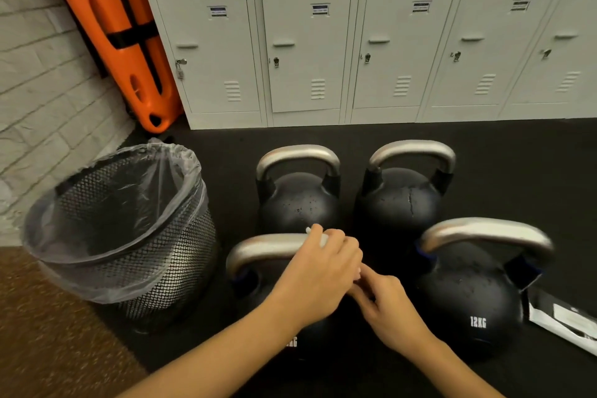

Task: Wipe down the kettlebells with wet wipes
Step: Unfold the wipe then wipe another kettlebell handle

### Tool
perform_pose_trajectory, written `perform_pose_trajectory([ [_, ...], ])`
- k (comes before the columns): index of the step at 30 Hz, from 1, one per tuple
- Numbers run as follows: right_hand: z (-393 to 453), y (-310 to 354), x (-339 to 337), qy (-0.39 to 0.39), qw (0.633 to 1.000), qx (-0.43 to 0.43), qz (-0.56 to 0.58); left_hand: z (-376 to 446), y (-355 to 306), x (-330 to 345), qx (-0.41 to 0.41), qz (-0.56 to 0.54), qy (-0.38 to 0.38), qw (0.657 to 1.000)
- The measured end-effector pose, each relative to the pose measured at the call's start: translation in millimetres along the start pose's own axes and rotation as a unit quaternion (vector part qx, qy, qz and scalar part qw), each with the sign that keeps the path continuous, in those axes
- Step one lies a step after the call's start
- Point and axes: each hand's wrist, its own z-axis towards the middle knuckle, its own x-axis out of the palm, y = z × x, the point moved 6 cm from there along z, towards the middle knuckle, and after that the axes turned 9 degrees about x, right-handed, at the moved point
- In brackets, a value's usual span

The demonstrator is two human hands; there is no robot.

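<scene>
Four black kettlebells sit on the black mat by the lockers (pixel 307 52), two front, two back. Left hand (pixel 319 271) grips a white wet wipe (pixel 318 236) over the front-left kettlebell (pixel 261 255) handle – prob. to wipe it. Right hand (pixel 384 304), fingers curled, touches the left; contents unclear. Lined bin (pixel 129 229) at mat's left edge – for used wipes.

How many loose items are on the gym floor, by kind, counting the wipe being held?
Kettlebells: 4
Mesh waste bin with plastic liner: 1
Wet wipe, held in the left hand: 1
Wet wipe packet: 1
Total: 7
</scene>
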Motion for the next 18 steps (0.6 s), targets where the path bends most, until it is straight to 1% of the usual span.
perform_pose_trajectory([
  [2, 0.3, -1.9, 0.9, 0.000, 1.000, -0.005, 0.011, -11.5, 5.1, 2.5, -0.049, -0.004, -0.044, 0.998],
  [4, 1.0, -3.9, 2.0, 0.001, 1.000, -0.004, 0.016, -26.1, 8.8, 9.5, -0.092, 0.006, -0.071, 0.993],
  [8, 1.6, -7.8, 3.4, 0.007, 1.000, 0.008, 0.023, -46.9, 18.1, 19.2, -0.156, 0.009, -0.139, 0.978],
  [11, 1.0, -8.5, 4.6, -0.003, 1.000, 0.010, 0.016, -47.5, 17.5, 19.4, -0.182, -0.004, -0.138, 0.973],
  [13, 1.0, -9.1, 5.7, -0.009, 1.000, 0.015, 0.016, -42.1, 15.2, 15.3, -0.167, -0.006, -0.107, 0.980],
  [16, 0.6, -9.0, 5.9, -0.017, 0.999, 0.017, 0.021, -26.3, 9.3, 7.2, -0.080, 0.003, -0.040, 0.996],
  [18, -0.4, -8.6, 6.5, -0.016, 0.999, 0.022, 0.018, -14.8, 3.6, 2.1, -0.019, 0.023, -0.005, 1.000],
])
